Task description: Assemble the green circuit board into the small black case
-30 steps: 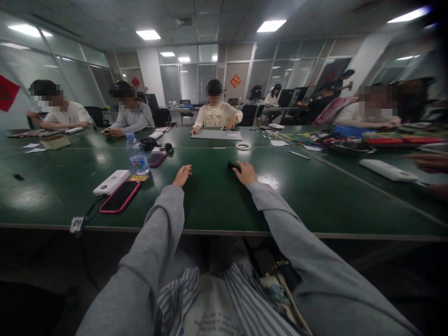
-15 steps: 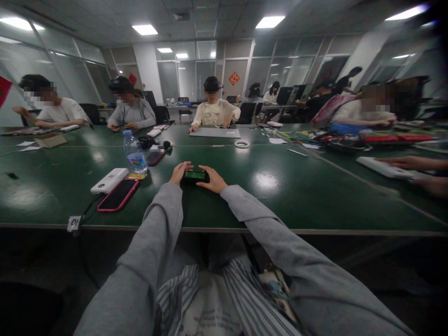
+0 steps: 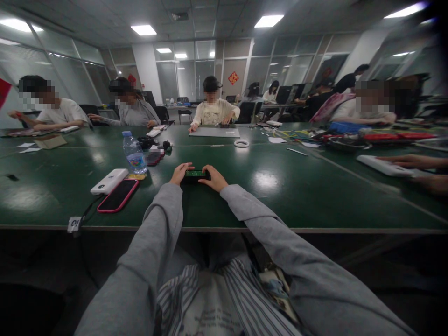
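Between my two hands, just over the green table, is a small black case with a green speckled face [image 3: 195,173] that looks like a circuit board. My left hand [image 3: 179,174] grips its left end, fingers bent over the far edge. At the opposite end my right hand [image 3: 214,178] holds it between thumb and fingers. Its underside is hidden from me, and the hands cover both ends. To the left lie a pink-edged phone [image 3: 118,196] and a white power bank [image 3: 109,181] with a black cable.
A water bottle [image 3: 134,153] stands behind the phone. Farther back are a white ring [image 3: 241,143], a pen-like stick [image 3: 297,151] and a grey panel [image 3: 214,132] under a co-worker's hands. Another person's hands rest by a white device [image 3: 383,165] at right. The table's front edge [image 3: 266,230] runs before me.
The green face now looks narrower, as if tilted, and my right fingers have shifted slightly on its end. Across the table at left, a co-worker's arms have spread apart.
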Demonstrator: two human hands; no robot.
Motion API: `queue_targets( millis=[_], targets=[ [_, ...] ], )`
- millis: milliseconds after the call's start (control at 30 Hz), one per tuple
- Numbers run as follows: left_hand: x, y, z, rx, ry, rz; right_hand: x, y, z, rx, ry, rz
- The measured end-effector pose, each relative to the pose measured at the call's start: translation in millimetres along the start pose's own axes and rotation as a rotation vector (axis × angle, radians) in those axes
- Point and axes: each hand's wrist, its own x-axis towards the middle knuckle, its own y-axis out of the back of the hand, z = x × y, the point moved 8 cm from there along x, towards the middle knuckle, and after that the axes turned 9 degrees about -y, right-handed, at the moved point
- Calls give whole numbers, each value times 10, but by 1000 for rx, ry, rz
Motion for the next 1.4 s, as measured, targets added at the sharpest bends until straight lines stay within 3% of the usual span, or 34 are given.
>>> queue_targets(
  millis=[267,400,600,967,1167,1400],
  targets=[
    [-27,-20,12,-11,20,-13,9,72,79,132,-73,78],
    [-62,-87,47,-3,52,-34,44,74,306,308,-265,109],
    [-128,-237,101,7,44,-126,35,-36,552,813,-594,37],
    [-189,-326,186,55,22,-229,-15,34,691,1086,-821,53],
    [-176,-412,141,33,3,-294,-115,-93,522,1406,-900,-30],
    [-286,-549,209,-18,-10,-350,-158,-257,250,1454,-885,-122]
  ],
)
